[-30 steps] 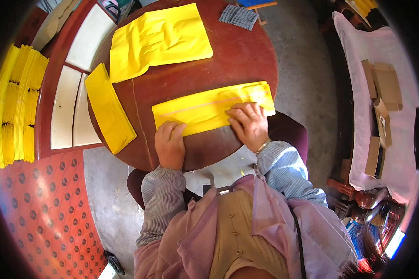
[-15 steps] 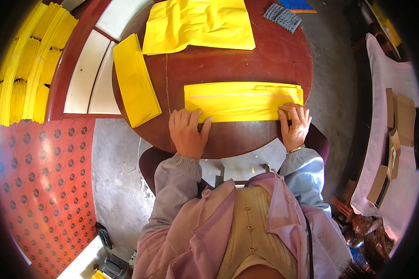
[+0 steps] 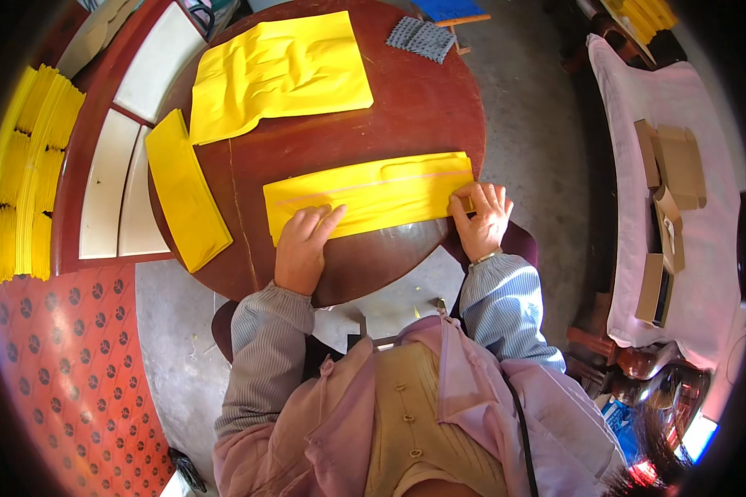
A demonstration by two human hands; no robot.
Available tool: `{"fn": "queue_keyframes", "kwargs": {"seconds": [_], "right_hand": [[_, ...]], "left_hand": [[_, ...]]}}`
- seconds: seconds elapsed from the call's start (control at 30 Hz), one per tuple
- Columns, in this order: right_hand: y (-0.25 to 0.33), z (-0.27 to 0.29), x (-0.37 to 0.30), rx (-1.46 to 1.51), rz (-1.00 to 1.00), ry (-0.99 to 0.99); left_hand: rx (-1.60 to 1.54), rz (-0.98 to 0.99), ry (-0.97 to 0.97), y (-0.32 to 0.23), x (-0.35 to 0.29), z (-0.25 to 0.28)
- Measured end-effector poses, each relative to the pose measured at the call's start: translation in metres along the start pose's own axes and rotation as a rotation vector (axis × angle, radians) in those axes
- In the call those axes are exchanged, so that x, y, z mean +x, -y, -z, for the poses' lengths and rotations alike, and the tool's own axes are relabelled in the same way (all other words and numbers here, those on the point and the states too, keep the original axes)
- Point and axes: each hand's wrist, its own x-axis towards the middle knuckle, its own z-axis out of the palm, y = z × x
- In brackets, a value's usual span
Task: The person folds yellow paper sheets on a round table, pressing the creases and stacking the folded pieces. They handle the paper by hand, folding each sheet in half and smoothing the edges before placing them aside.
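A folded yellow sheet (image 3: 369, 189), long and narrow with a thin pink line along it, lies near the front edge of the round red-brown table (image 3: 307, 153). My left hand (image 3: 302, 253) rests on its near edge toward the left end, fingers curled together and thumb along the sheet. At the right end, my right hand (image 3: 482, 217) pinches the edge between thumb and forefinger. Another folded yellow strip (image 3: 186, 195) lies at the table's left. Farther back spreads a wide, creased yellow sheet (image 3: 282, 74). Whether the material is paper or cloth I cannot tell.
A grey textured pad (image 3: 421, 39) lies at the table's far right, near a blue board (image 3: 449, 9). Tall stacks of yellow folded sheets (image 3: 26, 178) stand at far left. Opened cardboard boxes (image 3: 678, 166) sit on a pink-white cloth (image 3: 622, 108) at right.
The view has shifted, so the table appears farther left and slightly tilted. My left hand's spread fingers have drawn together on the folded sheet. My right thumb and forefinger have closed at its right end.
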Motion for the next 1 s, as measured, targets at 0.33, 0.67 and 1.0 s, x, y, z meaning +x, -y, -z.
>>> {"fn": "queue_keyframes", "kwargs": {"seconds": [0.33, 0.67, 1.0], "right_hand": [[0.086, -0.027, 0.003, 0.272, 0.461, 0.21], [0.03, 0.008, -0.018, 0.134, 0.173, 0.128], [0.01, 0.004, -0.002, 0.045, -0.016, 0.068]], "left_hand": [[0.023, -0.093, 0.108, 0.0, 0.001, 0.003], [-0.089, 0.091, -0.021, 0.0, -0.014, 0.01], [0.101, 0.289, -0.158, -0.012, 0.021, -0.014]]}}
